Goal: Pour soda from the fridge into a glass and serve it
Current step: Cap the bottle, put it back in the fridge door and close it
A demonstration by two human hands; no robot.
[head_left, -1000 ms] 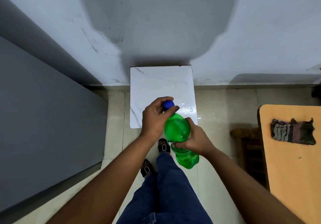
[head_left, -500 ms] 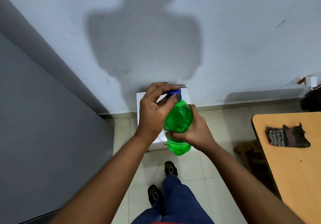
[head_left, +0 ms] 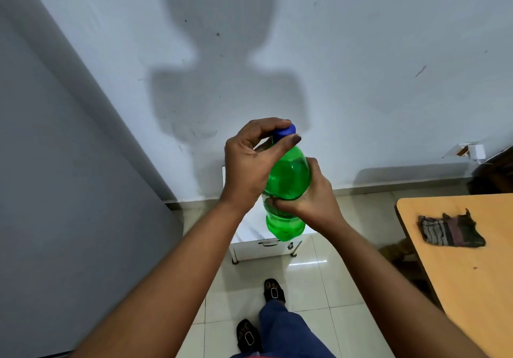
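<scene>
Cloth [head_left: 451, 231] lies on table [head_left: 472, 288], right of bottle [head_left: 288, 177].

Pale glossy floor tiles [head_left: 311, 282] carry a small white marble-topped stand [head_left: 249, 227] against the wall; at right, an orange wooden table [head_left: 472, 274] with a crumpled striped cloth [head_left: 449, 231] lying on it

A pale grey-white wall [head_left: 361, 52] stands ahead, with some scuffs and a broad shadow on it. At the left is a flat grey panel [head_left: 55, 191]. The floor [head_left: 319, 282] has glossy cream tiles. A small white cabinet [head_left: 258, 246] stands against the wall. At the right is a wooden counter [head_left: 472, 288] with a striped cloth [head_left: 449, 231] on it.
</scene>
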